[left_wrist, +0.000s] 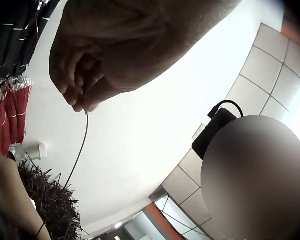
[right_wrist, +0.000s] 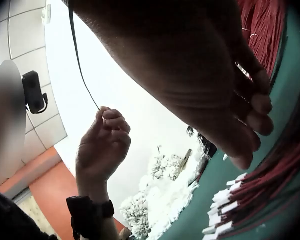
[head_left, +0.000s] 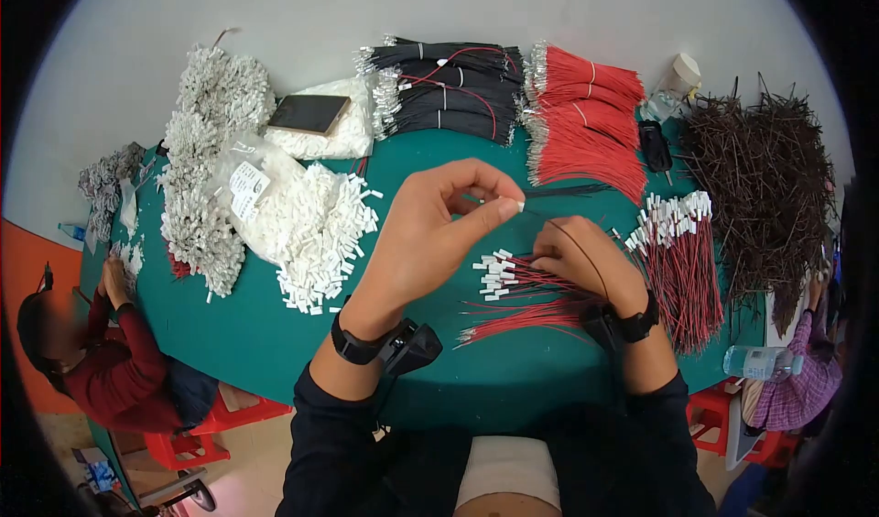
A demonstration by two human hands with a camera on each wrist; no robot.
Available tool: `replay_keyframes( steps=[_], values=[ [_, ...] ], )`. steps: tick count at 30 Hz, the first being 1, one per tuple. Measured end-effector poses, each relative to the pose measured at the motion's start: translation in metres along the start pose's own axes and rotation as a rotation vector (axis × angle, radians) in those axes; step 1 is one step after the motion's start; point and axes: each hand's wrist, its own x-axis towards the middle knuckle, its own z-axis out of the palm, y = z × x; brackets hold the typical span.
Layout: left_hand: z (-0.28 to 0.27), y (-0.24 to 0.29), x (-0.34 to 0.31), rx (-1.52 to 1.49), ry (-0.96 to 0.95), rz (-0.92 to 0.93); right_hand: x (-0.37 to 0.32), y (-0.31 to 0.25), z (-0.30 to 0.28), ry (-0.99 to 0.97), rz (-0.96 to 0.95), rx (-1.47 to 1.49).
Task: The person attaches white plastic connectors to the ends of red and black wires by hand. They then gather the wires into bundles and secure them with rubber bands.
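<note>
In the head view my left hand (head_left: 426, 228) is raised over the table. Its thumb and index finger pinch a small white connector (head_left: 520, 206) with a black wire on it. That wire (left_wrist: 80, 150) hangs in a curve from the fingertips in the left wrist view. In the head view it passes across my right hand (head_left: 586, 256) toward the right wrist. The right hand, fingers curled, is low over red wires with white connectors (head_left: 497, 274); I cannot tell whether it grips one. Red wires (head_left: 522, 323) without white connectors lie nearer me.
Loose white connectors (head_left: 320, 233) spill from a plastic bag at left. Black wire bundles (head_left: 449, 91) and red wire bundles (head_left: 586, 119) line the back. A dark brown wire heap (head_left: 760, 178) and a bottle (head_left: 762, 362) are at right. A person (head_left: 110, 352) sits at left.
</note>
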Motion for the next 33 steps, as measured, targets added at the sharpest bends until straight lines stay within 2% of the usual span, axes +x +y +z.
replay_keyframes(
  steps=[2,4,7,11,18,21,24,25,27,28,29,31,33],
  values=[
    [0.0,0.0,0.0,-0.008,0.004,-0.011,-0.006,-0.005,0.007,0.013,0.008,0.022],
    [0.002,0.0,0.0,-0.012,0.005,-0.016,-0.011,-0.009,0.016,0.02,-0.193,0.069],
    [0.006,0.0,0.0,-0.035,0.005,-0.003,-0.014,-0.025,0.033,-0.02,-0.299,0.056],
    [0.008,-0.001,0.0,-0.017,-0.02,-0.003,-0.014,-0.032,0.057,0.02,-0.251,-0.048],
    [0.008,0.0,-0.001,-0.008,-0.026,0.014,-0.016,-0.03,0.065,0.023,-0.242,-0.081],
    [0.007,0.0,-0.001,-0.004,-0.02,0.003,-0.018,-0.033,0.049,0.041,-0.267,0.064],
    [0.004,-0.001,-0.001,-0.069,-0.031,-0.047,-0.023,-0.033,0.018,0.012,-0.079,0.577],
    [0.005,0.0,-0.001,-0.068,-0.031,-0.026,-0.025,-0.035,0.005,0.021,-0.088,0.56],
    [0.007,0.0,-0.001,-0.181,-0.074,-0.066,-0.028,-0.038,-0.015,0.215,0.092,0.761],
    [0.009,0.0,0.0,-0.179,-0.075,-0.057,-0.025,-0.03,-0.016,0.352,0.045,0.76],
    [0.01,-0.001,0.0,-0.176,-0.079,-0.05,-0.024,-0.026,-0.023,0.36,0.04,0.756],
    [0.011,-0.002,0.0,-0.205,-0.078,-0.065,-0.024,-0.021,-0.035,0.588,0.103,0.515],
    [0.011,-0.005,0.002,-0.194,-0.079,-0.068,-0.024,-0.031,-0.041,0.663,0.1,0.554]
  ],
)
